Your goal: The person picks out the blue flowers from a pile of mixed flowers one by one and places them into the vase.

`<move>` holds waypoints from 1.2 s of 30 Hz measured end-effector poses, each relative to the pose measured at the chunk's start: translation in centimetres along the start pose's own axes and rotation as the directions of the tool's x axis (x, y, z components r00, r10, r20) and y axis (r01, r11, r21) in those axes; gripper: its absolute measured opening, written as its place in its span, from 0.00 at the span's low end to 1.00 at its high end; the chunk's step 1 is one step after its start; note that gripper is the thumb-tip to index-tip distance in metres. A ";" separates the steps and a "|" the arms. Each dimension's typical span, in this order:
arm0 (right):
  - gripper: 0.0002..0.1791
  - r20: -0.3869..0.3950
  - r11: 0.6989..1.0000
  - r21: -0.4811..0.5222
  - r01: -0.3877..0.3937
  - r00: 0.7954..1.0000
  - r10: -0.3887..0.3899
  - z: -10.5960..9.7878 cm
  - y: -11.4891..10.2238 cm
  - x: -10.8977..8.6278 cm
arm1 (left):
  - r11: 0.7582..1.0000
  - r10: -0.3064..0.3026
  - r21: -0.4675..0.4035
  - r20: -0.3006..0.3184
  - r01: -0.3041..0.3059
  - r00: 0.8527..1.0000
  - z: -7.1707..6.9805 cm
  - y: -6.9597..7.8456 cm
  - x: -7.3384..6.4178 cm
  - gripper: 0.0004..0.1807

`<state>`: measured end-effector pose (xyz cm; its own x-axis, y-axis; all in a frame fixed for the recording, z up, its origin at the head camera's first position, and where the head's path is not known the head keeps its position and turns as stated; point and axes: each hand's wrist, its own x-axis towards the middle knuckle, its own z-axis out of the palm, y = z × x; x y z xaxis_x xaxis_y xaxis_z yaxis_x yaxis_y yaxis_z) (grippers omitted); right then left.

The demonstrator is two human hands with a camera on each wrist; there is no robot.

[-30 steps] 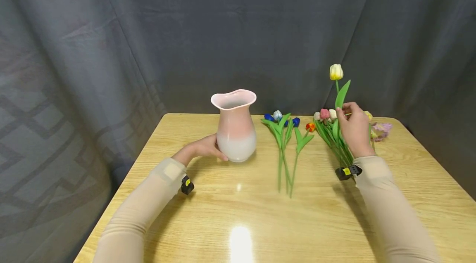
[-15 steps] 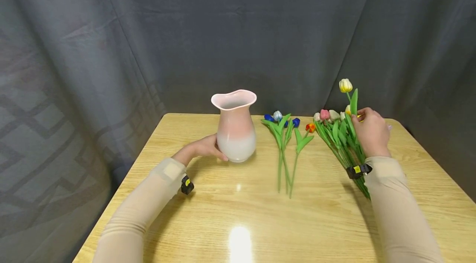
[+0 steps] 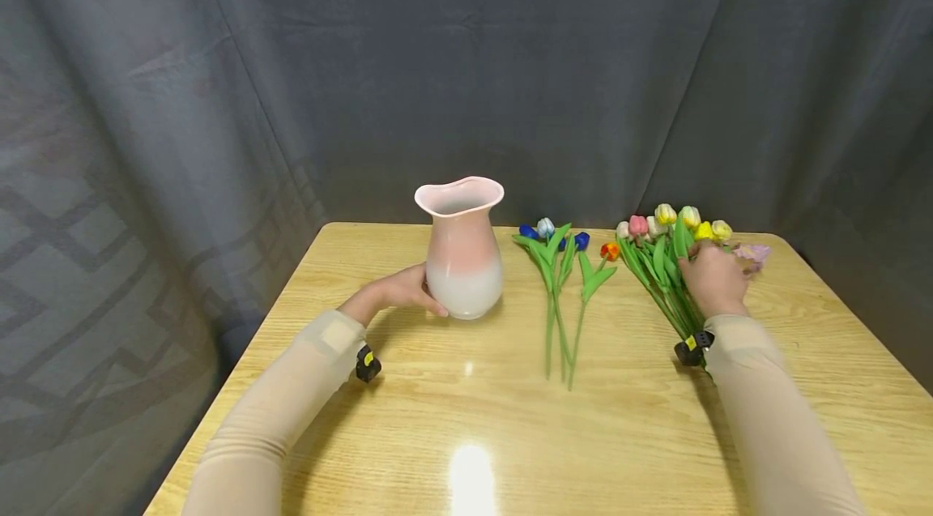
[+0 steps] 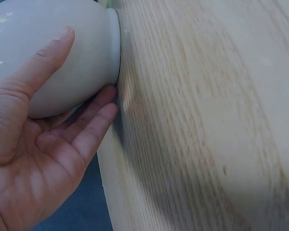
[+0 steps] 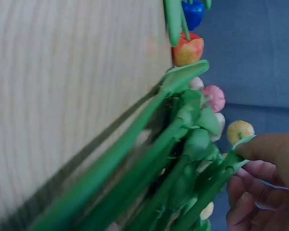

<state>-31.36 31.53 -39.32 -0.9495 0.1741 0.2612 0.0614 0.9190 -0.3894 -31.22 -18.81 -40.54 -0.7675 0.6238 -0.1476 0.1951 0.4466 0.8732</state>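
A pink-to-white vase [image 3: 465, 257] with a wavy rim stands upright on the table, left of the flowers. My left hand [image 3: 404, 289] holds it low on its left side. In the left wrist view the thumb [image 4: 50, 55] lies along the vase's white wall and fingertips touch near its base. My right hand [image 3: 714, 279] is over a bunch of artificial tulips [image 3: 659, 265] at the right. In the right wrist view its thumb and finger pinch a green leaf [image 5: 231, 161] of a tulip. Which pale yellow head belongs to that leaf is unclear.
Between vase and bunch lie several blue and white tulips [image 3: 547, 253] and an orange-red tulip [image 3: 609, 250], stems toward the front. A lilac flower [image 3: 752, 253] lies right of my right hand. Grey curtain [image 3: 466, 78] hangs behind the wooden table [image 3: 408, 411].
My right hand moved right with a white-and-yellow tulip, then came down and slightly back left, so the tulip now lies low among the bunch. The left hand and vase stayed put.
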 end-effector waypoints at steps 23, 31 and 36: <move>0.35 -0.029 0.998 0.018 0.068 0.997 -0.067 -1.2 -5.2 -0.4 | 1.000 0.002 0.013 -0.013 -0.001 1.000 0.0 0.1 -0.2 0.44; 0.33 0.077 0.991 0.012 0.132 0.988 -0.132 1.4 -8.8 -1.6 | 1.000 0.008 0.003 -0.011 -0.008 1.000 0.1 0.2 -0.2 0.45; 0.29 0.201 0.992 -0.031 0.126 0.973 -0.117 3.9 -10.0 -2.0 | 1.000 0.000 0.006 -0.007 0.000 1.000 0.2 0.3 -0.1 0.44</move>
<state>-31.30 20.60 -39.44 -0.9924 -0.0094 0.1223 -0.0491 0.9441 -0.3260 -30.95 -18.66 -40.38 -0.7718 0.6192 -0.1444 0.1986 0.4505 0.8704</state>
